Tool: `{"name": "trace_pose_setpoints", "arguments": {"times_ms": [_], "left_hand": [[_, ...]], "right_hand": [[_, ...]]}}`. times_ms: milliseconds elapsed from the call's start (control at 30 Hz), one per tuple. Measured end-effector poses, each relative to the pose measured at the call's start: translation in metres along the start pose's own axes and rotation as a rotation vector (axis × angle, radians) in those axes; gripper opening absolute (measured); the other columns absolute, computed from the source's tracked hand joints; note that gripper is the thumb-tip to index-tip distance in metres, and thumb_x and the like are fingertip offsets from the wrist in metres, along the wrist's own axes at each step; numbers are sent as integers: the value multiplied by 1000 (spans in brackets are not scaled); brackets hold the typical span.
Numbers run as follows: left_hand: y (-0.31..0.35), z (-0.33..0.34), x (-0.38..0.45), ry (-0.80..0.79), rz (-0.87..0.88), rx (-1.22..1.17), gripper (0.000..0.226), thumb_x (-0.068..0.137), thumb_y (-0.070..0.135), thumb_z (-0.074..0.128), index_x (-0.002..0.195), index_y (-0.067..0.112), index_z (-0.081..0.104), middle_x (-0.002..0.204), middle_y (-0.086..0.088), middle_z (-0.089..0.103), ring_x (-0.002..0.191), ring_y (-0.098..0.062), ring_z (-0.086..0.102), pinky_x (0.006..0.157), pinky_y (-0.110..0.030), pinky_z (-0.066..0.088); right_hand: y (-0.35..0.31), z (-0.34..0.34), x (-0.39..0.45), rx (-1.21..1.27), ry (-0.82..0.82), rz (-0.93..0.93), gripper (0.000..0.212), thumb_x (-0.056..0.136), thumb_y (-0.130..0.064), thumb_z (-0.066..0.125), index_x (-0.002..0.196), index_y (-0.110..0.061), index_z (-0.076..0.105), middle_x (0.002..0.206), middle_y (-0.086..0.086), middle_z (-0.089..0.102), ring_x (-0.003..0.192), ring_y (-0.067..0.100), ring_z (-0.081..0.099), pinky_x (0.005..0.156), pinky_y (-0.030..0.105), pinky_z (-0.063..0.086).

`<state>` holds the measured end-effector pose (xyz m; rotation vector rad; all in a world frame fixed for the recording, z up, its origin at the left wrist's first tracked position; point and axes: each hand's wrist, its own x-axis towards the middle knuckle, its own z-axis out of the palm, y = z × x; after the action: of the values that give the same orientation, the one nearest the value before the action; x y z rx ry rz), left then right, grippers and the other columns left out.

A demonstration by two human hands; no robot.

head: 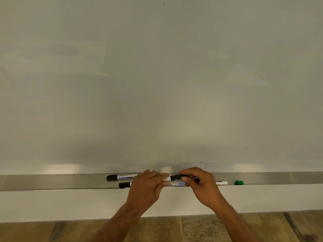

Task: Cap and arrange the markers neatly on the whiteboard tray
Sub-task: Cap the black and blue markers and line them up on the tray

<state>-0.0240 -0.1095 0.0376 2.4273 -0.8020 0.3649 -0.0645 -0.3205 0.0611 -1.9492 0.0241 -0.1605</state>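
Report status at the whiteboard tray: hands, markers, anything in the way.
Left hand holds a marker barrel; right hand pushes a black cap onto it. Two black-capped markers lie on the tray. Green cap loose at right. Nothing blocking.

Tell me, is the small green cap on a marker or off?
Off: the small green cap lies alone on the metal tray.

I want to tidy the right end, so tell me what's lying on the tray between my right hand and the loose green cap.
In the head view, only the white end of a marker sticks out past the right hand; then bare tray up to the green cap.
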Motion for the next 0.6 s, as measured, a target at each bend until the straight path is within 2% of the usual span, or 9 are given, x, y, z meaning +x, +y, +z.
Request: {"name": "trace_pose_setpoints", "arguments": {"times_ms": [100, 300, 467, 600], "left_hand": [[2, 0, 1, -1, -20, -33, 28, 90, 41, 53, 109, 29, 69, 88, 9, 73, 73, -13, 62, 64, -32, 53], [5, -1, -1, 26, -53, -88, 26, 87, 39, 56, 106, 28, 71, 85, 9, 72, 74, -11, 62, 63, -30, 55], [2, -4, 1, 42, -54, -72, 21, 84, 34, 60, 100, 29, 72, 78, 11, 70, 69, -9, 61, 59, -25, 52], [0, -4, 0, 20, -53, -61, 21, 84, 37, 59, 100, 32, 71, 78, 14, 70, 69, -7, 61, 60, -23, 50]], "right_hand": [[-1, 3, 0, -33, -14, -31, 22, 82, 0, 69, 96, -16, 75, 89, 2, 72, 78, 7, 67, 71, 18, 55], [-3, 8, 2, 52, -13, -8, 22, 81, 5, 70, 94, -11, 75, 81, 7, 71, 69, 20, 69, 70, 35, 60], [-6, 11, 4, 121, -5, -7, 22, 78, 8, 70, 91, -9, 76, 77, 11, 69, 59, 21, 68, 62, 26, 57], [-7, 14, 0, 157, -1, 5, 23, 77, 9, 71, 90, -10, 76, 78, 12, 69, 58, 23, 68, 61, 27, 58]]}}
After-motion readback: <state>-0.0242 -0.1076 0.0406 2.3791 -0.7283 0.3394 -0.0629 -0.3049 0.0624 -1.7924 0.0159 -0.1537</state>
